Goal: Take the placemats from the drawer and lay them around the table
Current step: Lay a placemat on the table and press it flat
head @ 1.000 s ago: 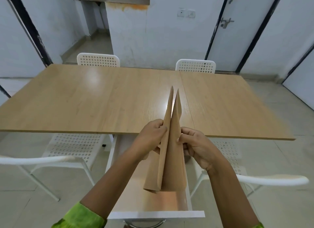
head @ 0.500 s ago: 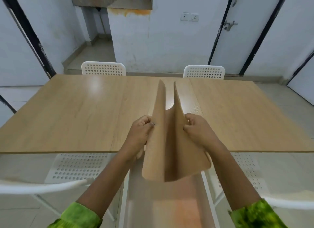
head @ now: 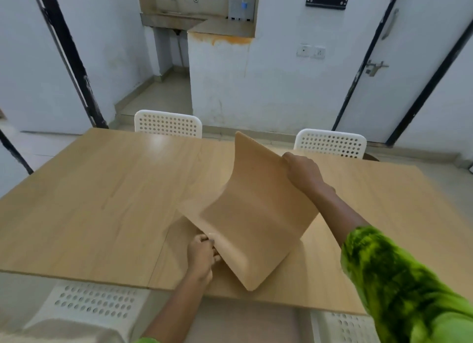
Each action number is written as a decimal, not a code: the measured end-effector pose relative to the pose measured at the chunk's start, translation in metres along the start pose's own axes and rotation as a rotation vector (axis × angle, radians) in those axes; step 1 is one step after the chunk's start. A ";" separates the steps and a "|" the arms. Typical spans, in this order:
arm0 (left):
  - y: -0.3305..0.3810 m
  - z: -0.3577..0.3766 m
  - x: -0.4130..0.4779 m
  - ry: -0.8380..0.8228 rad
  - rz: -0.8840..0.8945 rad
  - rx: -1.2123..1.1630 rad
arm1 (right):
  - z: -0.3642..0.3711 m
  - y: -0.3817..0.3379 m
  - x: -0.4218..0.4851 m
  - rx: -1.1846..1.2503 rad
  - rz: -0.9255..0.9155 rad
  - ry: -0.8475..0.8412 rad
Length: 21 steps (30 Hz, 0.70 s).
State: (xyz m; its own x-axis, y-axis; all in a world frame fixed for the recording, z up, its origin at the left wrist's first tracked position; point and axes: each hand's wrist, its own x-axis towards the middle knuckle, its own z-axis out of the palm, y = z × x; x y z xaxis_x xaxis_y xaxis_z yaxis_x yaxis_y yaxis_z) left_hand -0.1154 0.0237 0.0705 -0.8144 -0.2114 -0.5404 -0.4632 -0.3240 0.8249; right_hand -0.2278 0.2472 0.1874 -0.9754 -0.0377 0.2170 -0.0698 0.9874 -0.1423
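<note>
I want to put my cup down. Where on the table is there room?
The table's left half is bare, from the near edge to the far-left chair. The far-right corner is bare too. The middle is crowded: both hands, left and right, hold placemats there.

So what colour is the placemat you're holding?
Plain light tan, no pattern, close to the table's wood tone; placemat in the head view.

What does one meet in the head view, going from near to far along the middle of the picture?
Left hand → placemat → bare far part of the wooden table → white perforated chair backs → white wall → steel sink.
</note>
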 end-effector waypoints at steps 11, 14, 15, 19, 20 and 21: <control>-0.047 0.016 0.033 0.127 -0.156 -0.017 | 0.052 0.044 0.071 -0.231 0.250 -0.109; -0.050 0.017 0.035 0.158 -0.155 -0.012 | 0.064 0.038 0.062 -0.126 0.254 -0.137; -0.049 0.017 0.035 0.153 -0.157 -0.013 | 0.070 0.033 0.056 -0.070 0.254 -0.137; -0.041 0.017 0.029 0.123 -0.178 -0.017 | 0.088 0.012 0.016 0.199 0.292 -0.170; -0.039 0.018 0.026 0.108 -0.181 -0.022 | 0.093 0.008 0.005 0.269 0.296 -0.181; -0.036 0.018 0.022 0.091 -0.184 -0.028 | 0.098 0.004 -0.008 0.337 0.297 -0.194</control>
State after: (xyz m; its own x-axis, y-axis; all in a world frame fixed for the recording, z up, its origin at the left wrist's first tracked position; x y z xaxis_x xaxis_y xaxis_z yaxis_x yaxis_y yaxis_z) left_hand -0.1227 0.0478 0.0320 -0.6815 -0.2285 -0.6953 -0.5904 -0.3899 0.7067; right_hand -0.2403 0.2360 0.0905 -0.9821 0.1789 -0.0597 0.1852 0.8559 -0.4829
